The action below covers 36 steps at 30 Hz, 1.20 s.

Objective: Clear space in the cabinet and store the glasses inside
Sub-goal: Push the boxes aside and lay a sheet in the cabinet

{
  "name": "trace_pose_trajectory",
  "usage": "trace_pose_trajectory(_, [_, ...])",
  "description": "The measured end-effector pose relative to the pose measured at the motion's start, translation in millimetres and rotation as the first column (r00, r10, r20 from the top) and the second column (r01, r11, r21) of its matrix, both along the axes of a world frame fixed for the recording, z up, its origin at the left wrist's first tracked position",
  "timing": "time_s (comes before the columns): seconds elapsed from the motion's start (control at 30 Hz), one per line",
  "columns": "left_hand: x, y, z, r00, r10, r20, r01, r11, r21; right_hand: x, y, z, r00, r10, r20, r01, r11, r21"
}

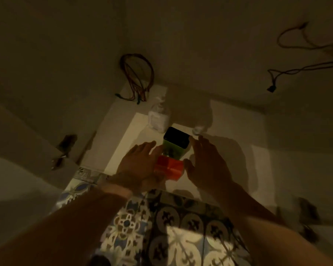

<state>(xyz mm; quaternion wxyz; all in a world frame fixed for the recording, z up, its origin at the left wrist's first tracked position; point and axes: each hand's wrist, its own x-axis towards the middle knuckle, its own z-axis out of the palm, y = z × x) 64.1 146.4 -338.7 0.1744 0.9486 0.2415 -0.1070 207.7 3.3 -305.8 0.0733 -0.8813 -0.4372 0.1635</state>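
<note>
I look down into a dim white cabinet with its floor point(238, 154) lit in front. An orange box point(169, 167) and, behind it, a green tin with a black lid point(176, 142) stand near the front edge. My left hand point(137, 166) rests against the left side of the orange box, fingers spread. My right hand point(206, 162) is at the right of both containers, fingers apart, thumb near the orange box. A clear bottle point(159, 117) stands behind the tin. A small clear glass object point(198, 129) sits just beyond my right fingertips.
Loops of coloured cord point(137, 77) hang on the cabinet's back wall, and more cords point(304, 45) at the upper right. An open white cabinet door with hinges point(60, 160) is at the left. Patterned floor tiles point(181, 237) lie below the cabinet's front edge.
</note>
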Motion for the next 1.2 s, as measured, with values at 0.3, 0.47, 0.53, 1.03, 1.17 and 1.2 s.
trace_pose_trajectory(0.3, [39.6,34.8,-103.2,0.953,-0.281,0.115,0.268,0.956,0.12,67.3,65.2,-74.9,1.0,0.014,-0.003,-0.014,0.996,0.089])
trace_pose_trajectory(0.47, [23.3,58.3,-118.6,0.94,-0.287,0.186,0.291,0.957,0.006,77.8,77.6,-94.9,0.991,0.112,0.072,-0.115,0.992,0.042])
trace_pose_trajectory(0.53, [2.3,78.5,-112.3,0.959,-0.243,0.148,0.251,0.967,-0.035,78.3,80.7,-92.5,0.981,0.154,0.115,-0.161,0.985,0.056])
trace_pose_trajectory(1.03, [-58.3,178.8,-83.5,0.961,-0.059,-0.271,0.129,0.96,0.25,6.3,206.9,-73.8,0.966,0.254,-0.051,-0.222,0.914,0.34])
trace_pose_trajectory(1.17, [-59.1,182.5,-84.2,0.939,-0.067,-0.337,0.191,0.918,0.349,-15.3,235.8,-83.8,0.967,0.252,-0.04,-0.218,0.898,0.381])
trace_pose_trajectory(1.2, [-60.1,182.6,-83.4,0.944,-0.061,-0.324,0.181,0.917,0.356,-19.2,241.9,-86.9,0.965,0.253,-0.063,-0.212,0.903,0.374])
